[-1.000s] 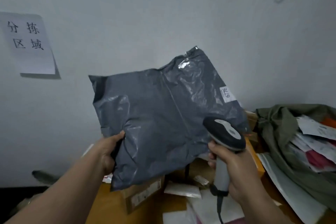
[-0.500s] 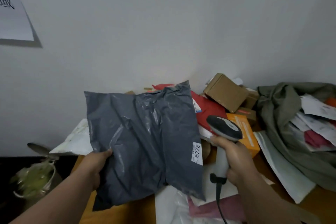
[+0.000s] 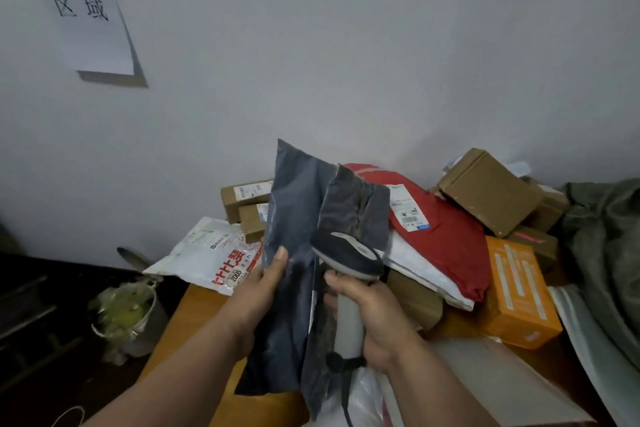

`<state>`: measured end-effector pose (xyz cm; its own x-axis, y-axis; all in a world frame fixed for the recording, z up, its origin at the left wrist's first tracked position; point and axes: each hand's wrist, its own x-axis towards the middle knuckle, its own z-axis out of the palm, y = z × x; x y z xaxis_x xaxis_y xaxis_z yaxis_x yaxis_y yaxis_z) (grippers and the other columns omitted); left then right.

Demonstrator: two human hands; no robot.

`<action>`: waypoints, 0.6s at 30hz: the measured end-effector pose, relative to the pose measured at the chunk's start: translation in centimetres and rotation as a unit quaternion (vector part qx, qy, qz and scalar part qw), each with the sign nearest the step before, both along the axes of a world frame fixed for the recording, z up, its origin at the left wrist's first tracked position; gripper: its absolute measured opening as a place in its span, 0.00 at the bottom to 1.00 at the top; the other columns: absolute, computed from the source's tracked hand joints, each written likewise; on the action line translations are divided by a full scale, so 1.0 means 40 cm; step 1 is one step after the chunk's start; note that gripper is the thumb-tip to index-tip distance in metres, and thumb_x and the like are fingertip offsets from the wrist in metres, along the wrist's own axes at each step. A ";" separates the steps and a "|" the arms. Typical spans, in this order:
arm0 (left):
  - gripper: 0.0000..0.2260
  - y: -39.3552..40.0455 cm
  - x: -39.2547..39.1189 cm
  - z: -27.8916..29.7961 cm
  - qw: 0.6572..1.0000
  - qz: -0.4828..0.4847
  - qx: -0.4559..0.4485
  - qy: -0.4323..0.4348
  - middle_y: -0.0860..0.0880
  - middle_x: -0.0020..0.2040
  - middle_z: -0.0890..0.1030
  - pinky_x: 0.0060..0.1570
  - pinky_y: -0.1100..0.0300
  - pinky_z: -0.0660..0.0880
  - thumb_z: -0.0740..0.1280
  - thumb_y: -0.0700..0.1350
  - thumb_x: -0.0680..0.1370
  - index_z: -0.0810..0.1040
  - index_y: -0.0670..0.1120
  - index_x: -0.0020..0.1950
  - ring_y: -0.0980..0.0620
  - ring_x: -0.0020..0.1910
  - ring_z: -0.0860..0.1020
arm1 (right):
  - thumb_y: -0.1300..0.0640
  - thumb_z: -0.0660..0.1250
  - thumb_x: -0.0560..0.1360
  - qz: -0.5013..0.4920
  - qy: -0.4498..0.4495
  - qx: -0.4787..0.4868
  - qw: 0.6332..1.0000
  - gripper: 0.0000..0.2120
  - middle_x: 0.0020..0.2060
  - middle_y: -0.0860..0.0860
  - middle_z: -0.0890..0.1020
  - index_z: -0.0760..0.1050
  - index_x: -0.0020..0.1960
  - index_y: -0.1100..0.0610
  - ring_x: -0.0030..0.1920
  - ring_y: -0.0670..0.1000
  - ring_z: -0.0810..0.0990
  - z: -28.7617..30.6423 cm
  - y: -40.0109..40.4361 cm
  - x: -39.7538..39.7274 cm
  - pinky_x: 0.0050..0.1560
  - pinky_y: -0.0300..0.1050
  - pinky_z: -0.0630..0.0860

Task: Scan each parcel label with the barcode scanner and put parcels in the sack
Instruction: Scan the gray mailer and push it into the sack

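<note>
**Inspector A:** Body in view, please.

**Inspector B:** Two forearms and two hands, entering from the bottom edge. Left hand [image 3: 261, 291], right hand [image 3: 375, 314].

**Inspector A:** Clothing?

**Inspector B:** None visible. Both forearms are bare right to the frame edge; no sleeve or cuff shows on either.

**Inspector A:** Gloves, watch, rings, straps?

**Inspector B:** Hands are bare. I see nothing worn at either wrist or on the fingers [image 3: 280, 258] that show.

**Inspector A:** Nails?

**Inspector B:** Short and plain on the left thumb; the others are turned away or too blurred to tell.

**Inspector A:** Marks on the arms?

**Inspector B:** None I can make out in this dim light.
</note>
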<state>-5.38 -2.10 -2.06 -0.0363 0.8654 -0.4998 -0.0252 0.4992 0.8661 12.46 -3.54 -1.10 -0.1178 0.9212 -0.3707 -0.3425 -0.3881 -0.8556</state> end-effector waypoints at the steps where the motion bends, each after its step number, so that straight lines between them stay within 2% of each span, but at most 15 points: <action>1: 0.43 0.000 -0.002 -0.003 1.000 -0.018 0.012 0.016 0.52 0.66 0.77 0.68 0.42 0.70 0.73 0.75 0.59 0.70 0.60 0.71 0.45 0.65 0.75 | 0.60 0.75 0.69 0.000 0.005 -0.003 1.000 0.16 0.50 0.61 0.86 0.83 0.56 0.60 0.54 0.62 0.84 -0.003 0.006 -0.008 0.59 0.58 0.79; 3: 0.46 -0.002 -0.008 -0.011 0.998 -0.049 0.034 0.036 0.53 0.65 0.78 0.65 0.44 0.73 0.81 0.68 0.56 0.69 0.59 0.71 0.47 0.63 0.77 | 0.59 0.75 0.69 0.001 0.020 -0.009 1.000 0.17 0.51 0.61 0.85 0.82 0.57 0.61 0.56 0.63 0.83 -0.003 0.015 -0.018 0.59 0.60 0.79; 4: 0.46 -0.003 -0.011 -0.016 0.997 -0.052 0.035 0.044 0.53 0.63 0.79 0.65 0.45 0.74 0.84 0.62 0.56 0.69 0.57 0.69 0.48 0.62 0.77 | 0.59 0.75 0.67 -0.004 0.030 -0.013 0.999 0.19 0.51 0.59 0.86 0.81 0.58 0.61 0.57 0.62 0.83 -0.005 0.019 -0.020 0.56 0.58 0.80; 6: 0.39 -0.001 -0.013 -0.034 0.997 -0.039 0.041 0.056 0.57 0.57 0.77 0.62 0.51 0.73 0.85 0.52 0.59 0.68 0.56 0.63 0.50 0.59 0.76 | 0.57 0.75 0.65 -0.006 0.045 -0.014 0.999 0.23 0.50 0.55 0.87 0.81 0.59 0.60 0.57 0.59 0.83 -0.003 0.024 -0.027 0.46 0.47 0.81; 8: 0.38 -0.001 -0.010 -0.046 0.996 -0.017 0.050 0.076 0.58 0.55 0.74 0.59 0.55 0.72 0.84 0.48 0.61 0.65 0.58 0.62 0.52 0.58 0.74 | 0.58 0.74 0.67 0.002 0.046 -0.009 0.999 0.19 0.47 0.52 0.87 0.81 0.57 0.59 0.56 0.58 0.83 -0.003 0.025 -0.035 0.41 0.41 0.79; 9: 0.39 0.000 -0.007 -0.053 0.994 -0.009 0.055 0.090 0.57 0.57 0.75 0.60 0.54 0.72 0.85 0.50 0.60 0.66 0.57 0.63 0.51 0.60 0.74 | 0.59 0.74 0.70 0.004 0.039 -0.008 0.999 0.15 0.45 0.52 0.87 0.81 0.56 0.58 0.55 0.58 0.83 -0.003 0.022 -0.039 0.41 0.41 0.79; 11: 0.43 0.003 0.001 -0.068 0.990 -0.001 0.064 0.129 0.53 0.63 0.76 0.64 0.48 0.74 0.85 0.55 0.57 0.69 0.56 0.66 0.48 0.63 0.75 | 0.62 0.72 0.73 0.007 0.020 -0.004 1.000 0.08 0.41 0.51 0.87 0.82 0.52 0.57 0.52 0.57 0.84 -0.001 0.014 -0.044 0.42 0.42 0.79; 12: 0.42 0.003 0.002 -0.069 0.988 0.006 0.065 0.143 0.51 0.65 0.76 0.65 0.46 0.74 0.84 0.54 0.59 0.69 0.54 0.69 0.46 0.64 0.75 | 0.63 0.72 0.73 0.009 0.008 0.000 1.000 0.07 0.41 0.51 0.87 0.82 0.51 0.57 0.50 0.56 0.84 0.001 0.009 -0.042 0.44 0.42 0.80; 14: 0.37 0.006 0.000 -0.071 0.986 0.024 0.060 0.155 0.47 0.67 0.75 0.63 0.48 0.73 0.80 0.46 0.68 0.67 0.49 0.73 0.43 0.65 0.75 | 0.62 0.73 0.73 0.003 -0.028 0.012 1.000 0.07 0.44 0.52 0.88 0.82 0.51 0.56 0.51 0.53 0.85 0.012 -0.005 -0.025 0.51 0.45 0.81; 16: 0.33 0.013 -0.023 -0.079 0.990 0.034 0.052 0.126 0.46 0.66 0.76 0.61 0.48 0.73 0.77 0.41 0.71 0.68 0.47 0.73 0.42 0.63 0.75 | 0.60 0.75 0.72 -0.018 -0.079 0.023 0.996 0.10 0.46 0.53 0.87 0.82 0.53 0.57 0.52 0.54 0.85 0.022 -0.019 0.011 0.58 0.51 0.80; 18: 0.29 0.014 -0.052 -0.068 0.994 0.037 0.048 0.095 0.46 0.63 0.79 0.62 0.46 0.74 0.77 0.40 0.71 0.72 0.47 0.69 0.42 0.59 0.78 | 0.59 0.76 0.72 -0.053 -0.116 0.031 0.991 0.11 0.43 0.55 0.87 0.82 0.53 0.59 0.49 0.56 0.86 0.030 -0.035 0.059 0.56 0.53 0.81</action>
<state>-7.47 -1.55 -4.78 -0.1884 0.9002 -0.3926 0.1098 0.4166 0.9024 14.83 -4.93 0.10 0.0622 0.9458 -0.3187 -0.1697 -0.3046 -0.9372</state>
